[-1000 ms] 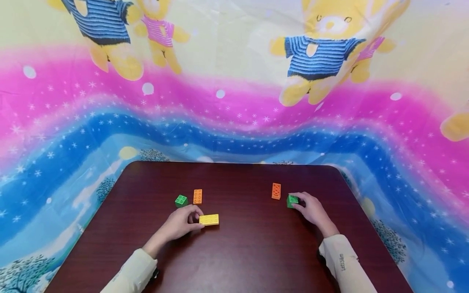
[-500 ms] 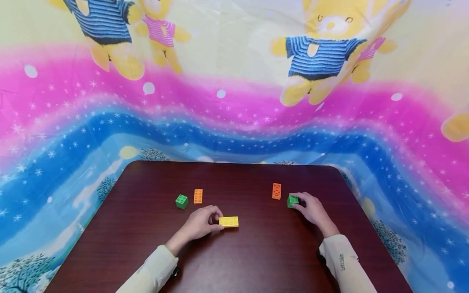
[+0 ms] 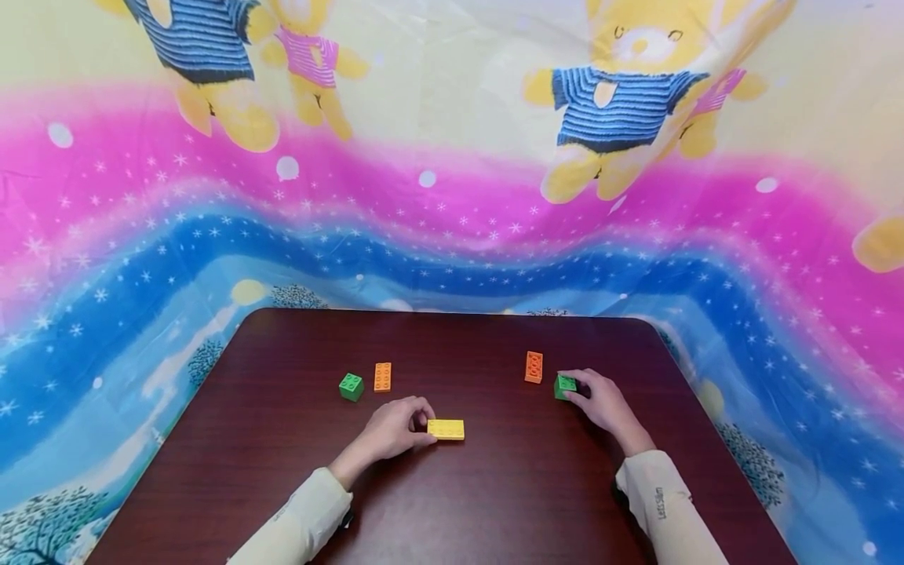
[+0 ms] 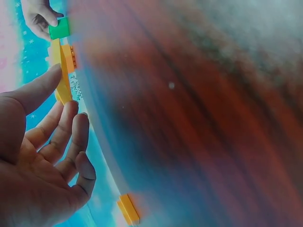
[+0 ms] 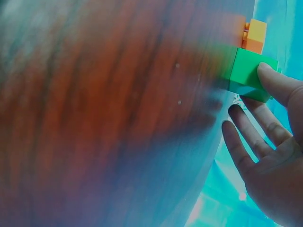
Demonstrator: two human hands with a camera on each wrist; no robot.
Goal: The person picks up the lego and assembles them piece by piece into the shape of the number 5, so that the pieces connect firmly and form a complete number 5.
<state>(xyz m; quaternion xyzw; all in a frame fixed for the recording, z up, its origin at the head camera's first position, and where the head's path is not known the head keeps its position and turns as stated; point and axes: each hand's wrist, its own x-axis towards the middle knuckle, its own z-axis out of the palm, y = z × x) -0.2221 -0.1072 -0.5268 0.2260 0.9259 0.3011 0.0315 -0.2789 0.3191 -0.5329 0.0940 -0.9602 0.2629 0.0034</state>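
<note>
Near the middle of the table, my left hand (image 3: 391, 429) pinches the left end of a yellow toy building brick (image 3: 446, 429) between thumb and fingers. In the left wrist view the yellow brick (image 4: 64, 87) shows edge-on at the fingertips, and the other fingers curve loosely below. On the right side, my right hand (image 3: 603, 404) pinches a green toy building brick (image 3: 564, 386) standing on the table, studs up. The right wrist view has the thumb lying on one face of this green brick (image 5: 251, 73); the fingers reach its far side, partly hidden.
An orange brick (image 3: 534, 367) lies on its side, left of the right-hand green brick. Farther left are a second green brick (image 3: 351, 386) and a flat orange brick (image 3: 382, 377). Behind the dark wooden table (image 3: 452, 337) hangs a patterned cloth (image 3: 438, 196).
My left hand has carried the yellow brick rightward, away from the left green and orange bricks, and slowed in the last half second. My right hand and its green brick have stayed in place.
</note>
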